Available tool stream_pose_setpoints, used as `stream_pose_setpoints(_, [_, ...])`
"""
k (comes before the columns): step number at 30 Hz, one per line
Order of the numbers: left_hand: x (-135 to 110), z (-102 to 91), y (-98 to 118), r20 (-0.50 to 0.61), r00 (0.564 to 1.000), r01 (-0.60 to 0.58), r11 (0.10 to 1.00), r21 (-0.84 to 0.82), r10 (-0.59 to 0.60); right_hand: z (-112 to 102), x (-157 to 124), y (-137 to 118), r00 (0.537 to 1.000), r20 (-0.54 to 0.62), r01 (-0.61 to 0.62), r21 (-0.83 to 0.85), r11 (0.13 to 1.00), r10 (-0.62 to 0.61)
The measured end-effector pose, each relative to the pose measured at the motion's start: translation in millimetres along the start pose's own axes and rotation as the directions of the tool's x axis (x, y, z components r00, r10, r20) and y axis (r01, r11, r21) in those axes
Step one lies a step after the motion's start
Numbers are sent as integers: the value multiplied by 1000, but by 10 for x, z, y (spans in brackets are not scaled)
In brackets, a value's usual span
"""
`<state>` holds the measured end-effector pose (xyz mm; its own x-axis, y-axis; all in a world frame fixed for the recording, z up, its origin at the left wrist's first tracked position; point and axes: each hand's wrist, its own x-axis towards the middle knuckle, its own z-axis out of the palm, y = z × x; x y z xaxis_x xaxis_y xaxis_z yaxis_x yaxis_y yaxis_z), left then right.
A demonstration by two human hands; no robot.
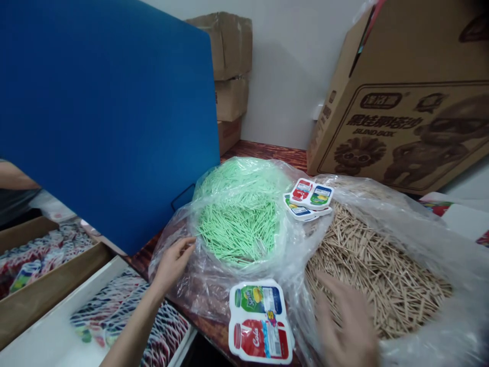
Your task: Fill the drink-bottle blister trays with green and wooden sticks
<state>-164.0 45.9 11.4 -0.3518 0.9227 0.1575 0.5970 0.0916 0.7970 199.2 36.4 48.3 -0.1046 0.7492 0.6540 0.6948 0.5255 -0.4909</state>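
Observation:
My left hand [173, 262] is at the left edge of a clear plastic bag [206, 288] full of thin light-green sticks [239, 232]. Its fingers are loosely bent and apart, with nothing visible in them. Blurred by motion, my right hand [346, 329] is over the near left side of a second bag, which holds short brown sticks [376, 272]. Whether its fingers grip anything cannot be seen. Between my hands, at the table's front, lies a jar-shaped two-part pack [262, 321] printed in green and red. A small pile of similar packs [311, 196] rests between the bags.
A large blue panel [114, 102] stands at the left. White [34, 336] and brown [49, 278] boxes of packs sit lower left, near another person's arm [15, 176]. Cardboard boxes [233, 51] are stacked behind; a big printed carton [382, 102] tilts at the right.

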Motion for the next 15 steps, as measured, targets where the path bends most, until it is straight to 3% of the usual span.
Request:
stream_pose_setpoints(1, [-51,9,15,5,1000,-7,1000,-3,7,197,125,-183,992,122,8,80,997,-17])
stream_pose_setpoints(3, [-165,33,54,14,1000,-26,1000,2,26,601,336,-451,928,370,-20,183,983,-50])
stream_pose_setpoints(5, [-284,63,102,16,998,-55,998,24,55,993,509,-602,857,510,-20,184,983,-79])
stream_pose_setpoints(8, [-433,107,162,-6,992,-122,989,78,123,1515,728,-711,769,634,112,-13,994,-78])
stream_pose_setpoints(10, [-491,122,177,-40,986,-159,981,112,164,1799,843,-764,716,696,235,-167,957,-55])
stream_pose_setpoints(15, [-531,77,123,-82,984,-149,980,134,160,2233,957,-889,690,723,271,-274,923,13])
